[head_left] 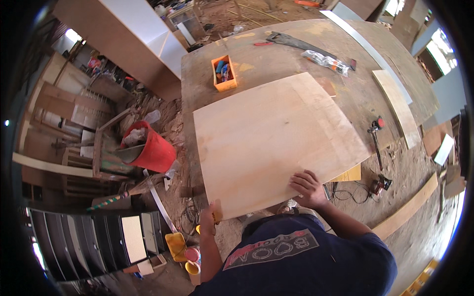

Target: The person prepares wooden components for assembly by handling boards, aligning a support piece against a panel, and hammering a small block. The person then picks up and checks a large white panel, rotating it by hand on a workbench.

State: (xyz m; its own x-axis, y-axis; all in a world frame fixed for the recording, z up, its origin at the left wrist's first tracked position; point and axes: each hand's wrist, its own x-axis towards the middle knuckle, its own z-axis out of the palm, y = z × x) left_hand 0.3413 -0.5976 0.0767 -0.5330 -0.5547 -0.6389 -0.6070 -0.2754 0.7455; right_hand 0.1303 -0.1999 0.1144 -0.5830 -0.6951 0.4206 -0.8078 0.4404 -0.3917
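Observation:
A large pale plywood sheet lies partly across the worktable, its near edge jutting out towards my body. My left hand is closed at the sheet's near left corner. A small yellow-and-black thing shows beside its fingers; its kind is unclear. Over the near edge, right of the middle, my right hand has its fingers bent on the top face. Its thumb is hidden.
On the worktable are an orange box of small items, a handsaw, a clear plastic packet and a narrow board. A red bucket stands left. Cables and a long plank lie right.

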